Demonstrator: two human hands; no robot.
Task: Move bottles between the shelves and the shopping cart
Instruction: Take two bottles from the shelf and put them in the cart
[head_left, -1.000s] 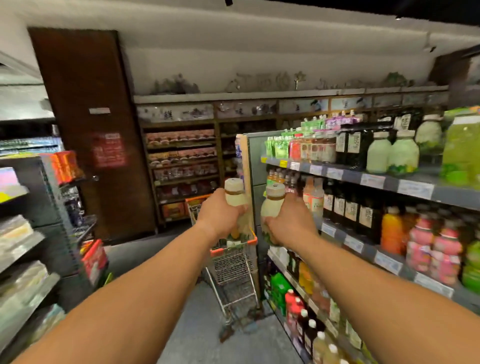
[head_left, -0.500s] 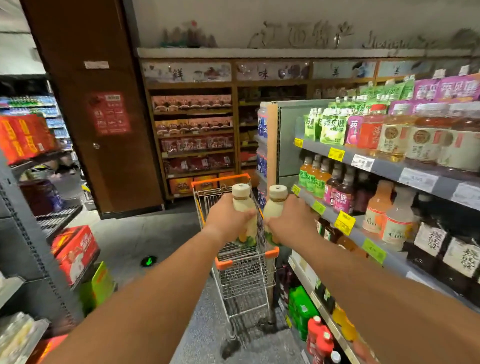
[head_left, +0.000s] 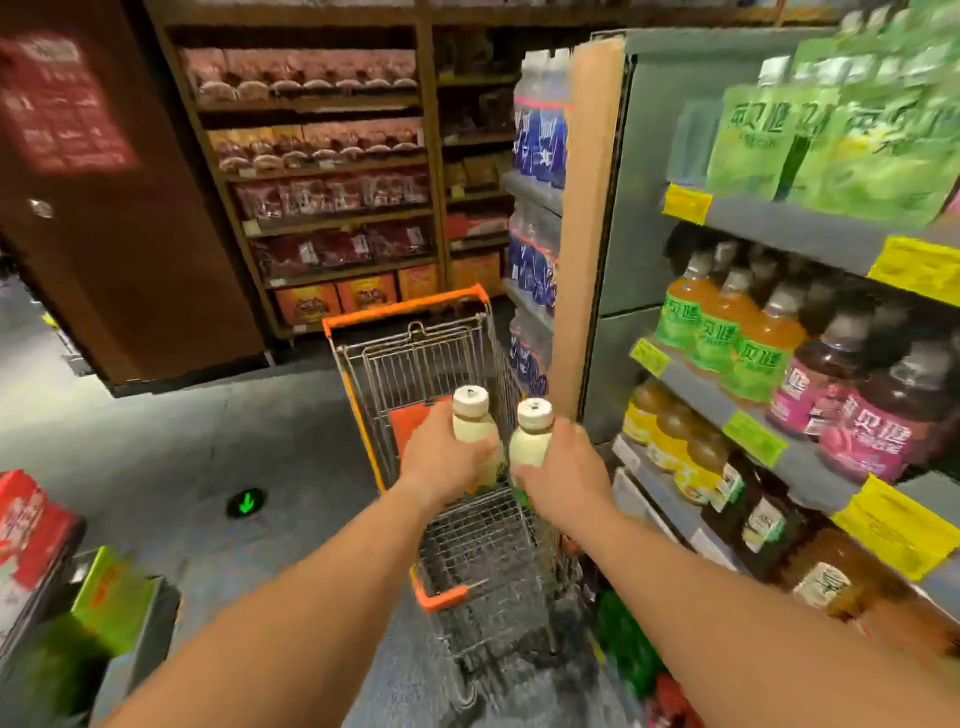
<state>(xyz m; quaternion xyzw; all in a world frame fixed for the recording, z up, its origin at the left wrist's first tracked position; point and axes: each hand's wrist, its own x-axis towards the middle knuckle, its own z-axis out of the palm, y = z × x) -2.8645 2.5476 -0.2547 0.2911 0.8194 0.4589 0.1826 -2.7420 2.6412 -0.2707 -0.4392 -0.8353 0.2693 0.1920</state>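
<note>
My left hand (head_left: 444, 460) grips a pale cream bottle (head_left: 471, 423) with a beige cap. Beside it, my right hand (head_left: 563, 480) grips a second cream bottle (head_left: 531, 439) of the same kind. Both bottles are upright and held over the wire basket of the shopping cart (head_left: 415, 312), which has an orange rim and stands in the aisle straight ahead. The drink shelves (head_left: 789, 234) on the right carry orange, pink and green bottles.
Wooden shelves (head_left: 332, 176) with packaged goods line the back wall, next to a brown door (head_left: 130, 260). Red and green boxes (head_left: 31, 525) sit on a low rack at the left. Grey floor with a green arrow mark (head_left: 245, 503) lies left of the cart.
I have come closer to the cart and my view has tilted down. Both hands have lowered the two cream bottles from in front of the shelf to over the cart basket.
</note>
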